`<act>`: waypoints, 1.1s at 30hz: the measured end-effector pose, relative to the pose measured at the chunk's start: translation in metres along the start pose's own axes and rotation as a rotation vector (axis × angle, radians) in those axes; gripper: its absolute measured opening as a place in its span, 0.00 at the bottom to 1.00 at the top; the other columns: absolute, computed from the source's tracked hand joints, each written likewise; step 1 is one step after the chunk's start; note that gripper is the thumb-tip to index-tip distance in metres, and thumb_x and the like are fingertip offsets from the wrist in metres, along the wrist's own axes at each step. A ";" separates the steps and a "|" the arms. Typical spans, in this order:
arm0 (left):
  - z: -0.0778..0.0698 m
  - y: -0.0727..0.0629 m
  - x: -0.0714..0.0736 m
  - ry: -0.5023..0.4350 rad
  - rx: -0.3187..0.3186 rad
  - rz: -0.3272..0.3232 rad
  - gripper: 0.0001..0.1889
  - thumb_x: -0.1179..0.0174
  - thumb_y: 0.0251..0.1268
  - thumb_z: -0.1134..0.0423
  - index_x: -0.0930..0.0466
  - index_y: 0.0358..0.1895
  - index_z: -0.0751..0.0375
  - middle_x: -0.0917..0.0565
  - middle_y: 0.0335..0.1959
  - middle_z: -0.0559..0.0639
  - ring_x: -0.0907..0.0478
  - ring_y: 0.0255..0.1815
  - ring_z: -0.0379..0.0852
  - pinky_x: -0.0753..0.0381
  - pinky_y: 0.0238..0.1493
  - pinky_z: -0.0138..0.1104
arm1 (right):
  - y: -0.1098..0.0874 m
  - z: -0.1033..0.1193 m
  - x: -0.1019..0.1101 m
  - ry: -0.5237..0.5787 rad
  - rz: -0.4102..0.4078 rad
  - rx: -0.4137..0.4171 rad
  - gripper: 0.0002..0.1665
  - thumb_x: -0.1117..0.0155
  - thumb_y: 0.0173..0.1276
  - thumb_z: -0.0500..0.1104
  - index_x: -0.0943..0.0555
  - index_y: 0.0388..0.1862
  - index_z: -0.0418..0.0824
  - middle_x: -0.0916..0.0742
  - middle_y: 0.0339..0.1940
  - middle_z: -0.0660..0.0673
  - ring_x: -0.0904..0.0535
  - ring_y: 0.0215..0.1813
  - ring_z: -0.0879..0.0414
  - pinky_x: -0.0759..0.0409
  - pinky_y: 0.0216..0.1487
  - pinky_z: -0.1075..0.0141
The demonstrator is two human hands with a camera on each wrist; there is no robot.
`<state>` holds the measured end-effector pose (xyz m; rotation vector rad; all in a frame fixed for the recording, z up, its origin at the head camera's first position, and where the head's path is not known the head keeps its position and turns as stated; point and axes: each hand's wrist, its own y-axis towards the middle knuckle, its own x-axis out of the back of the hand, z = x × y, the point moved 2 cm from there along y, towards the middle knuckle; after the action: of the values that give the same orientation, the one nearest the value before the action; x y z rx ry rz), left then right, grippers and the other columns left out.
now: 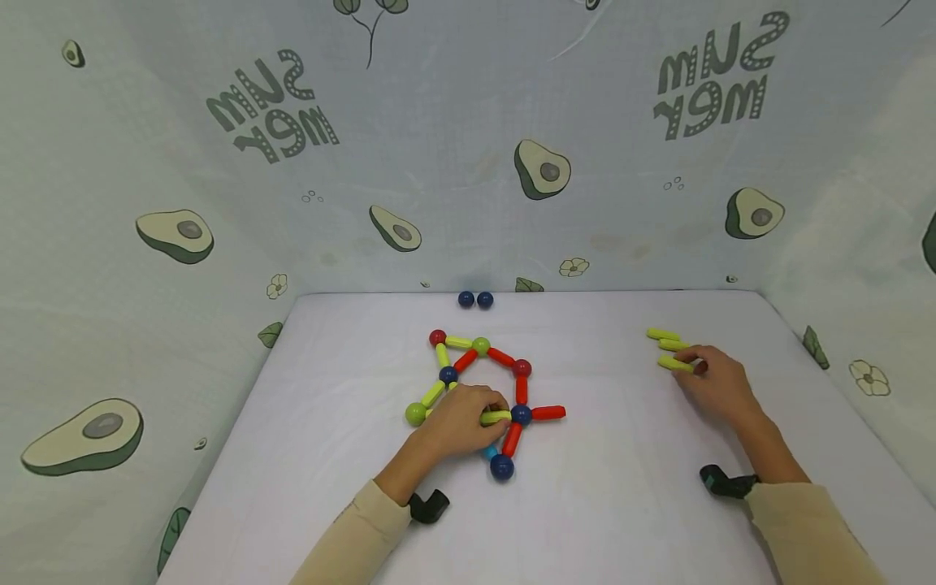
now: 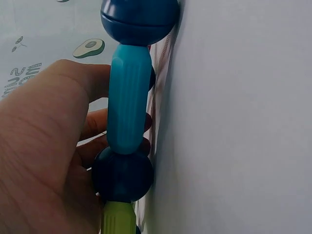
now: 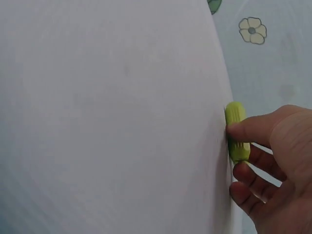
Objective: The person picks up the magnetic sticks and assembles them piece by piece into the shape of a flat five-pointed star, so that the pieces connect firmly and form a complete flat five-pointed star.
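Observation:
A flat frame of magnetic sticks and balls lies mid-table; its red stick, blue ball and green ball show. Over its near side, my left hand holds a yellow-green magnetic stick whose right end meets the blue ball. A light-blue stick between two dark blue balls crosses in front of that hand in the left wrist view, hiding part of the grip. At the right, my right hand pinches another yellow-green magnetic stick between thumb and fingers, low at the table surface.
Two yellow-green sticks lie just beyond the right hand. A pair of dark blue balls sits at the table's back edge. Behind the white table hangs a printed cloth. Each wrist wears a black camera mount.

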<state>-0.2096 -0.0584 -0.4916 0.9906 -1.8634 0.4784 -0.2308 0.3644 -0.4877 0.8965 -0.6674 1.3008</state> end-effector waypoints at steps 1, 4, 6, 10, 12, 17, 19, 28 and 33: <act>0.000 0.000 0.000 -0.010 0.008 0.003 0.11 0.36 0.71 0.51 0.14 0.50 0.48 0.15 0.36 0.35 0.24 0.35 0.29 0.22 0.40 0.23 | 0.000 0.003 -0.001 0.008 0.007 0.006 0.17 0.33 0.70 0.37 0.19 0.54 0.29 0.17 0.50 0.28 0.22 0.47 0.38 0.27 0.40 0.59; -0.001 0.000 0.001 -0.040 0.026 0.014 0.13 0.36 0.70 0.52 0.15 0.53 0.48 0.15 0.39 0.35 0.23 0.38 0.30 0.20 0.44 0.24 | 0.000 0.017 -0.007 0.033 0.028 0.041 0.17 0.32 0.70 0.38 0.18 0.54 0.30 0.15 0.48 0.30 0.21 0.47 0.39 0.26 0.41 0.60; -0.002 0.000 0.002 -0.047 0.028 0.022 0.12 0.36 0.71 0.53 0.16 0.53 0.49 0.15 0.39 0.36 0.23 0.39 0.30 0.20 0.45 0.24 | 0.000 0.029 -0.012 0.052 0.044 0.068 0.16 0.31 0.70 0.38 0.18 0.54 0.31 0.14 0.48 0.31 0.20 0.47 0.40 0.25 0.42 0.61; -0.005 -0.001 0.003 -0.048 0.026 0.032 0.11 0.36 0.71 0.53 0.14 0.51 0.50 0.14 0.38 0.36 0.23 0.37 0.30 0.21 0.43 0.23 | 0.004 0.053 -0.023 0.092 0.072 0.118 0.15 0.30 0.69 0.36 0.17 0.53 0.33 0.13 0.49 0.33 0.19 0.48 0.43 0.24 0.42 0.65; -0.006 -0.001 0.004 -0.057 0.027 0.034 0.10 0.35 0.71 0.52 0.14 0.50 0.50 0.14 0.36 0.35 0.23 0.36 0.29 0.21 0.42 0.23 | 0.006 0.064 -0.029 0.106 0.079 0.135 0.15 0.30 0.68 0.35 0.16 0.53 0.34 0.12 0.48 0.35 0.19 0.47 0.44 0.24 0.41 0.68; -0.006 -0.002 0.003 -0.089 0.021 0.040 0.10 0.34 0.70 0.52 0.14 0.48 0.50 0.15 0.31 0.34 0.24 0.33 0.28 0.22 0.39 0.22 | 0.012 0.092 -0.044 0.141 0.122 0.161 0.15 0.32 0.69 0.35 0.16 0.54 0.36 0.12 0.49 0.37 0.21 0.47 0.46 0.24 0.41 0.69; -0.006 -0.002 0.003 -0.094 0.016 0.038 0.10 0.33 0.70 0.52 0.14 0.47 0.50 0.15 0.31 0.34 0.24 0.32 0.28 0.22 0.39 0.21 | 0.014 0.102 -0.051 0.153 0.145 0.168 0.15 0.32 0.70 0.36 0.16 0.54 0.36 0.12 0.49 0.38 0.21 0.48 0.46 0.23 0.42 0.68; -0.007 -0.001 0.002 -0.105 0.011 0.043 0.10 0.33 0.70 0.51 0.13 0.47 0.51 0.14 0.32 0.35 0.22 0.32 0.27 0.21 0.40 0.21 | 0.016 0.135 -0.085 0.166 0.230 0.172 0.15 0.31 0.70 0.39 0.16 0.54 0.39 0.13 0.47 0.43 0.23 0.46 0.50 0.21 0.46 0.66; -0.007 0.000 0.002 -0.106 0.012 0.042 0.10 0.32 0.70 0.51 0.13 0.46 0.50 0.15 0.30 0.34 0.23 0.31 0.27 0.22 0.39 0.21 | 0.016 0.147 -0.092 0.194 0.251 0.188 0.14 0.30 0.69 0.39 0.15 0.53 0.40 0.14 0.45 0.45 0.23 0.44 0.52 0.20 0.45 0.65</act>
<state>-0.2063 -0.0539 -0.4862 1.0039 -1.9810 0.4703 -0.2523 0.1916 -0.4864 0.8425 -0.5221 1.6742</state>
